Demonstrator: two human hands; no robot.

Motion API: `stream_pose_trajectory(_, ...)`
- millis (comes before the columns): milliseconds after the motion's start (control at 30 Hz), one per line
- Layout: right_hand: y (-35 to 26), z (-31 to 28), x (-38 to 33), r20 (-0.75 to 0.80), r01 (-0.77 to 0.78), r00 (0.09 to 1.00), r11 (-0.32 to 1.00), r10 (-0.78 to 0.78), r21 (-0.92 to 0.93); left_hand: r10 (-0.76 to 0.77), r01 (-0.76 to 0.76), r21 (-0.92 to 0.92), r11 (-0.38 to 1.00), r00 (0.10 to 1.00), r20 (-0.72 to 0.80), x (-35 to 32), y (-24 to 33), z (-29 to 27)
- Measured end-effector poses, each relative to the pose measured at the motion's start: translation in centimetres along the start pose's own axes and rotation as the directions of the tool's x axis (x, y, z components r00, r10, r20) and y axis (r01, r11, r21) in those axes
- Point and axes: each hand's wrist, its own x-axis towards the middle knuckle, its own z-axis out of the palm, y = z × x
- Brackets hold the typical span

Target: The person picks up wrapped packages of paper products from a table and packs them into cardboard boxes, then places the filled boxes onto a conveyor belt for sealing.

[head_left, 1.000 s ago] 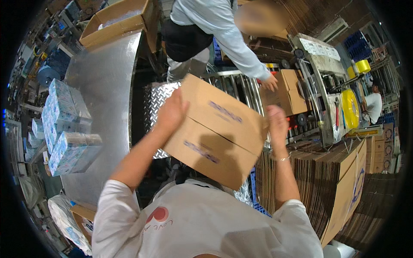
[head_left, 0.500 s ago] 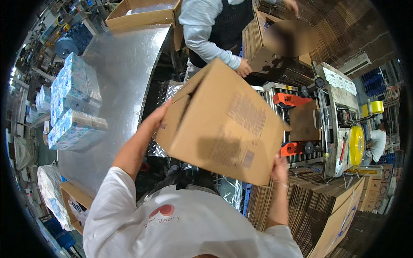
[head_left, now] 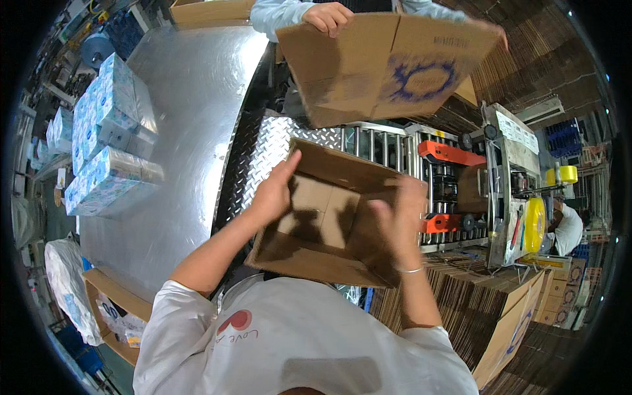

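Observation:
An open cardboard box [head_left: 316,258] is tilted in front of my body, and its bare inside faces me. At its left wall my left hand [head_left: 273,192] is closed on the rim. My right hand [head_left: 403,220] is at the right wall, slightly blurred, with its thumb apart from the fingers over the opening. The outer bottom of the box is hidden. Across from me, a co-worker's hand [head_left: 328,18] holds the top edge of another cardboard box [head_left: 349,79] with a blue ring print.
Left stands a metal table [head_left: 191,131] with blue-patterned wrapped packs [head_left: 108,178]. A roller conveyor [head_left: 378,145] leads right to a taping machine [head_left: 520,191] with orange guides [head_left: 454,155]. Stacked flat cartons [head_left: 474,303] stand near right; an open carton [head_left: 108,283] sits near left.
The box in my hands has turned so its opening faces me, and has come lower and closer. The right hand has shifted up along it. The co-worker has lifted a box into view.

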Motion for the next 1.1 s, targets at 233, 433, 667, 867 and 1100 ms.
stream_pose_trajectory(233,18.2,4.4,-8.0,0.571,-0.662,0.743,0.263,0.349,0.702,-0.250,0.034,0.576,0.816,0.921,0.299,2.4,-10.6,-4.0)
stream_pose_trajectory(433,21.4,7.0,-8.2,0.585,-0.616,0.788,0.267,0.192,0.742,-0.498,0.555,0.100,0.826,0.634,0.591,-2.7,-15.2,6.9)
stream_pose_trajectory(667,6.6,10.2,3.7,0.561,-0.623,0.738,0.697,0.375,0.355,-0.490,0.429,-0.411,0.804,0.870,-0.050,-3.1,-11.5,-18.3)
stream_pose_trajectory(867,1.1,7.5,10.1,0.160,0.034,0.986,0.905,0.038,-0.423,-0.155,0.731,0.300,0.613,0.483,-0.862,-11.2,-21.4,-36.6)
stream_pose_trajectory(1100,-30.9,16.6,16.6,0.224,0.474,0.671,0.642,-0.706,0.602,-0.424,0.831,0.388,0.398,0.542,-0.726,-10.5,-27.8,-44.1)
